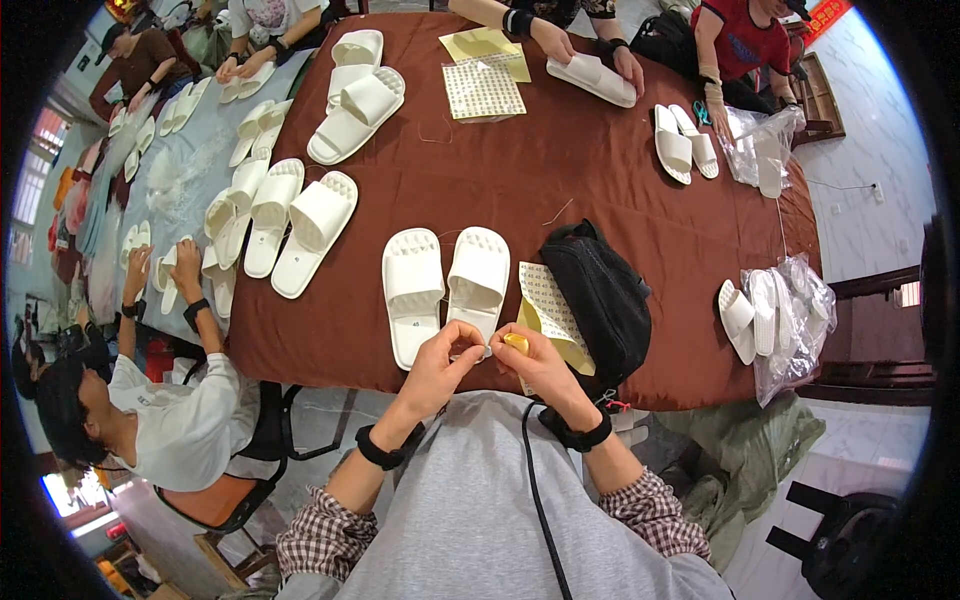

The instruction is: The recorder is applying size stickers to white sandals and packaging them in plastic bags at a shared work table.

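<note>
Two white slide slippers lie side by side in front of me. The left slipper point(412, 290) has a small printed label on its insole; the right slipper point(478, 275) is partly covered by my hands at its near end. My left hand point(442, 357) pinches at a tiny whitish piece, perhaps a sticker, between both hands' fingertips. My right hand point(540, 368) is closed around a small yellow thing point(516, 343) whose kind I cannot make out, its fingertips meeting the left ones. A printed sticker sheet point(550, 302) with yellow backing lies just right of the slippers, partly under a black bag point(597, 300).
More white slippers point(315, 232) stand at the left on the brown-covered table point(440, 190). Sticker sheets point(484, 87) lie at the far side. Plastic-wrapped slippers point(775, 315) are at the right. Other people work around the tables, one handling a slipper point(592, 78) across from me.
</note>
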